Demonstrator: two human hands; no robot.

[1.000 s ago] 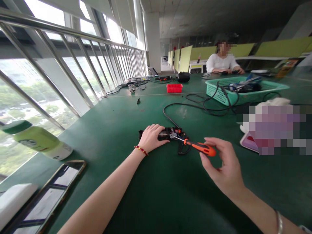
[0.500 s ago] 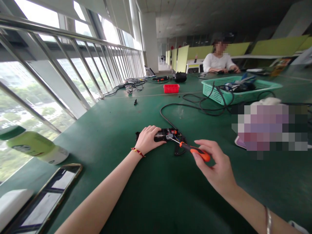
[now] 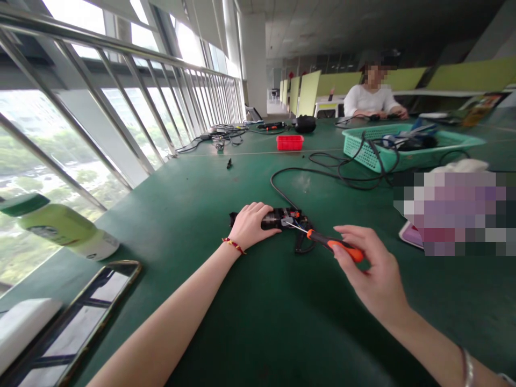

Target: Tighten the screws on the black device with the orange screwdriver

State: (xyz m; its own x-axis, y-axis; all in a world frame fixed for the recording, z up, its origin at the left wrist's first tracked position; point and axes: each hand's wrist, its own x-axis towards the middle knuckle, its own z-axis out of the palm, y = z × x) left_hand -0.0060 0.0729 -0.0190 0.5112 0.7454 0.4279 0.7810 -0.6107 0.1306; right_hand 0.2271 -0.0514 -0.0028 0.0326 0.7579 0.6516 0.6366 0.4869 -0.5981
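On the green table [image 3: 250, 333], black gadget [image 3: 278, 219] w/ cover off lies at centre, left hand [image 3: 252, 226] at 9 o'clock pressing it flat, fingers curled over it, right hand [image 3: 373, 269] at 4 o'clock pinching screwdriver [image 3: 330, 243], tip in the guts — prob. mid-unscrewing; next needs steady twist.

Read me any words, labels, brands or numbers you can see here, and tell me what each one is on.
No text here can be read.
Green-and-white bottle: its label print is too blurred to read.
Smartphone: screen shows only window reflections.
Orange-handled screwdriver, opened black device, red box: no visible lettering.
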